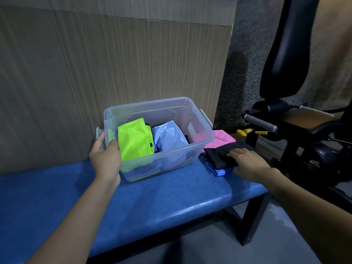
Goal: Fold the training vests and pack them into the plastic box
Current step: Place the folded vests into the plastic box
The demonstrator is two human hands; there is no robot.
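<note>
A: Clear plastic box [198,147] sits mid-bench; left hand [105,159] grips its left rim.
B: Right hand [247,161] lies flat, fingers straight, on black vest [221,155] at the right end; lifted carelessly, it may unfold.

I see clear plastic box [190,149] upright, desk's far edge | green vest [134,141], pale-blue vest [169,137] folded inside | black vest [219,155] folded, right end

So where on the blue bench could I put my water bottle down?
The blue bench is bare left of the plastic box and along its front edge, near the forearms. The right end is crowded: a black folded vest on a blue one, a pink one behind.
</note>
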